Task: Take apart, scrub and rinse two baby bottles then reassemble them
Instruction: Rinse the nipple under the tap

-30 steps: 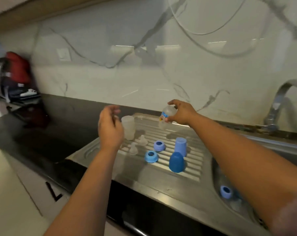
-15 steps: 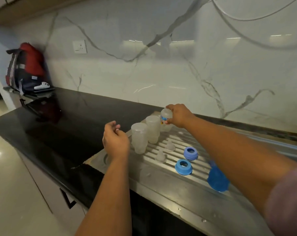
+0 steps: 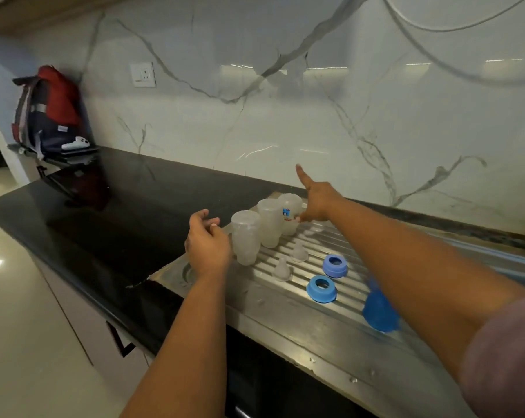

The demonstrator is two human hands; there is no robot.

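Washed parts set on drainboard [image 3: 285, 315], reassembly pending. Right hand [image 3: 318, 203] fingers spread, touching bottle [image 3: 290, 214] at far corner. Left hand [image 3: 207, 244] loosely curled, empty. Next: seat teat [image 3: 282, 268] in ring [image 3: 321, 288].

Blue cap [image 3: 378, 312] partly hidden behind the right forearm, outline blurred. Label [image 3: 286, 212] on the rear bottle [image 3: 290, 214] too small to read. Drainboard [image 3: 285, 324] cut off at right by forearm and sleeve.

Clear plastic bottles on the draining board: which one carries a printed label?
The far clear plastic bottle, beside the right hand; the other two are plain.
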